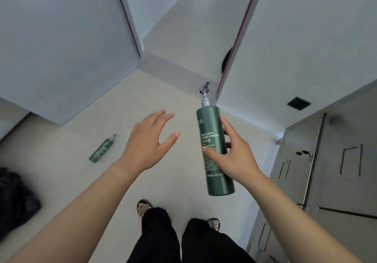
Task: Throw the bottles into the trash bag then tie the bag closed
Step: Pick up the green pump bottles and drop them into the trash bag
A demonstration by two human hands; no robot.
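Progress: early. Gripping green pump bottle (pixel 210 124) upright in right hand (pixel 234 156); left hand (pixel 146 144) spread, holding nothing. Second bottle (pixel 102 149) lying on floor (pixel 114 109) toward left edge, near dark bag (pixel 16 197). Bagging, tying left.

green pump bottle (pixel 216 152) label "MEGA-RICH HAND WASH" (also 洗手液)
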